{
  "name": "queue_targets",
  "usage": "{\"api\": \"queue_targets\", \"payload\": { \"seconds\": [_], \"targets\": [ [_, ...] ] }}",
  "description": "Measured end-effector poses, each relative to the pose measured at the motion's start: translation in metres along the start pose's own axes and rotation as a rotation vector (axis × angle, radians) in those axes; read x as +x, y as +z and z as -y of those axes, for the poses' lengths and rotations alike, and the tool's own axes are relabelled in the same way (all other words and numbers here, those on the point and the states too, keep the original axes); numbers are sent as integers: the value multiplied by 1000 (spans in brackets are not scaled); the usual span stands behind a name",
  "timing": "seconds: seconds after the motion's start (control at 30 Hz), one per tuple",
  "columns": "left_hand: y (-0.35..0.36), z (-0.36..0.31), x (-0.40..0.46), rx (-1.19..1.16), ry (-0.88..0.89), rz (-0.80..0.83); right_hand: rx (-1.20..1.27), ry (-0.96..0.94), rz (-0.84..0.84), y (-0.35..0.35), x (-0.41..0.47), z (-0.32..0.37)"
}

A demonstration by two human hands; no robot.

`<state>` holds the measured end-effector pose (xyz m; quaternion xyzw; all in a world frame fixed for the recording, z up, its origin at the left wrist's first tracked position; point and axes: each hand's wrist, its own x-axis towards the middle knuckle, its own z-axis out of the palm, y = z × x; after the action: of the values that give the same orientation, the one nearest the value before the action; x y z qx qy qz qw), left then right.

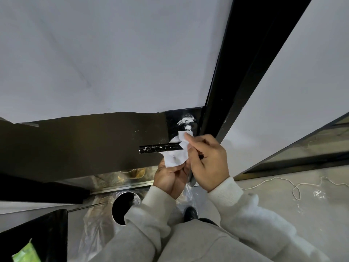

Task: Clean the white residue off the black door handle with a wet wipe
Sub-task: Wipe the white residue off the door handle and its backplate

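The black door handle [160,148] sticks out to the left from a black plate [174,118] on the door, streaked with white residue; a thick white smear [186,121] marks the plate above it. A white wet wipe [176,156] is draped over the handle's inner end. My right hand [207,159] pinches the wipe's upper corner against the handle base. Below the handle, my left hand [170,178] grips the wipe's lower edge. The handle's root is hidden behind the wipe and my fingers.
The black door frame [236,82] runs up beside the handle on the right. Below are a black bin with a round opening [122,207], plastic sheeting on the floor, a white cord [294,188] at right, and a green packet [26,252] on a black surface at lower left.
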<state>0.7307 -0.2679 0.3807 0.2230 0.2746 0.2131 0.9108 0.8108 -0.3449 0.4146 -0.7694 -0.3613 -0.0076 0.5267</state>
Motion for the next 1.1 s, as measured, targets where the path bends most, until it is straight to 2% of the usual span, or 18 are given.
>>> {"api": "queue_targets", "payload": {
  "seconds": [0.1, 0.2, 0.4, 0.53, 0.6, 0.77, 0.83, 0.93, 1.1],
  "targets": [
    [-5, -3, -4, -6, 19, 52, -137, -135, 73, -7, 8, -2],
    [-3, -5, -4, -90, 24, 66, -112, -210, 100, -18, 9, -8],
    [0, -11, -5, -124, 33, 39, -173, -231, 163, -11, 17, -5],
    [0, -9, 1, -107, -53, -46, -66, -246, 108, -23, 9, -8],
    [4, -7, 3, -97, -81, -48, -16, -206, 55, -25, 7, -11],
    [10, -4, 6, -106, -69, -32, 128, 109, -39, -6, -1, -20],
    [12, -5, 8, -87, -60, -33, 170, 166, -72, -1, -8, -16],
    [19, -5, 11, 9, -31, -16, 105, 75, -94, -1, -7, -5],
    [23, -5, 6, 14, -22, 20, -132, -123, 33, -2, 4, -1]
  ]
}}
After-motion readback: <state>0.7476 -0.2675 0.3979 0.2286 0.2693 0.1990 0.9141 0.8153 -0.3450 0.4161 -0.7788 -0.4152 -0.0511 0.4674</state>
